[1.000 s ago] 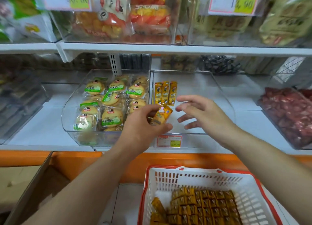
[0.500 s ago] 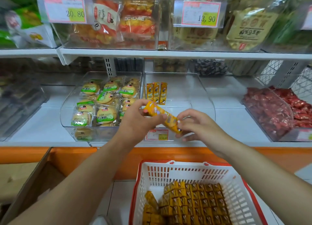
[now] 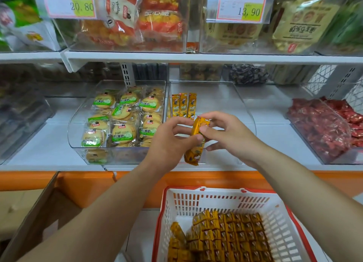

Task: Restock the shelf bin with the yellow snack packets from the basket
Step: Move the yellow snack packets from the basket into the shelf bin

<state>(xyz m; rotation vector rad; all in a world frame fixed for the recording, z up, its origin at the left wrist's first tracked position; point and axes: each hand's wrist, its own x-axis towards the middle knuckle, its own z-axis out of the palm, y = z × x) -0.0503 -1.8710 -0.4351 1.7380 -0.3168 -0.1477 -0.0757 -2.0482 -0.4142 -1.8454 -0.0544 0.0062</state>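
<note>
Both hands are closed on one yellow snack packet [image 3: 193,155]: it is pinched mid-length by the left hand [image 3: 169,141] and gripped at its upper end by the right hand [image 3: 229,135]. Hands are close together, meeting on the packet.

The packet is held in the air, near upright with the top tilted slightly right, in front of the front wall of the shelf bin [image 3: 245,108] and not inside it. Look: long narrow sachet, glossy orange-yellow film, crimped ends, a small cartoon print near the bottom; text too small to be read.

Three matching packets [image 3: 184,105] are stood upright side by side at the bin's back left corner. The bin is clear plastic with a curved front.

More packets [image 3: 225,236] are packed in tight rows in the white, red-rimmed basket [image 3: 225,200] below the shelf.

Left neighbour bin [image 3: 78,124]: round green-labelled biscuits. Further right, well apart: red-wrapped sweets [image 3: 322,128]. Cardboard box [image 3: 39,218] lower left.
</note>
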